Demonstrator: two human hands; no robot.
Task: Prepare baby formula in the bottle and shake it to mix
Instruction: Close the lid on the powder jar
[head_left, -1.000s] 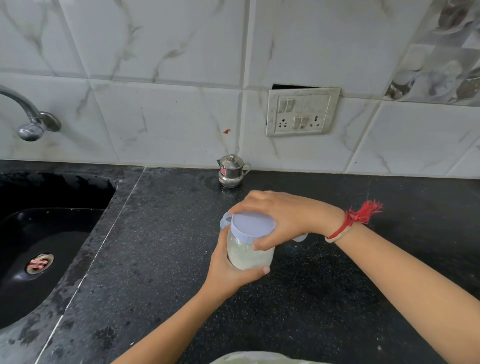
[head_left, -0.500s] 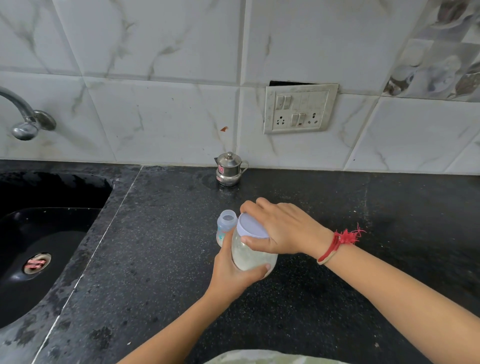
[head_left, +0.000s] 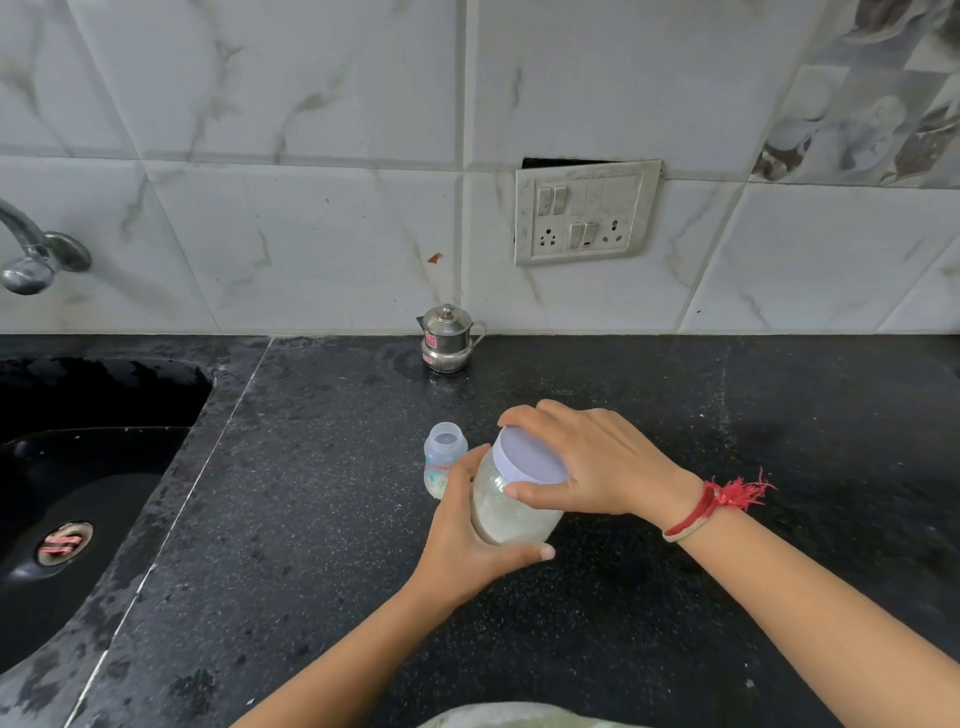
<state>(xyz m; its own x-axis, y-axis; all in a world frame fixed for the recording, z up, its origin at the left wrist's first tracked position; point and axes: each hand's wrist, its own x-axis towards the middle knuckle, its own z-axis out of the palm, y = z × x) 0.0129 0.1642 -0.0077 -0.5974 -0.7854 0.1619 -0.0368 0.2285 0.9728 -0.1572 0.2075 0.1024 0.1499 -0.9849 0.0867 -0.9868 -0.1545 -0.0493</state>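
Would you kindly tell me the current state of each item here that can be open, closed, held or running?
jar: tilted, partly filled with whitish contents.
lid: on the jar.
left hand: grips the jar's body.
right hand: grips the lid.
baby bottle: upright on the counter, top open, no cap.
steel pot: upright, its own lid on.
tap: no water running.

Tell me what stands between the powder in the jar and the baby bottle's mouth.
Only the pale lilac round lid, still on the clear plastic jar of white powder: the right hand grips it, the left hand holds the jar. The small clear baby bottle stands uncapped just beside the jar, its mouth uncovered.
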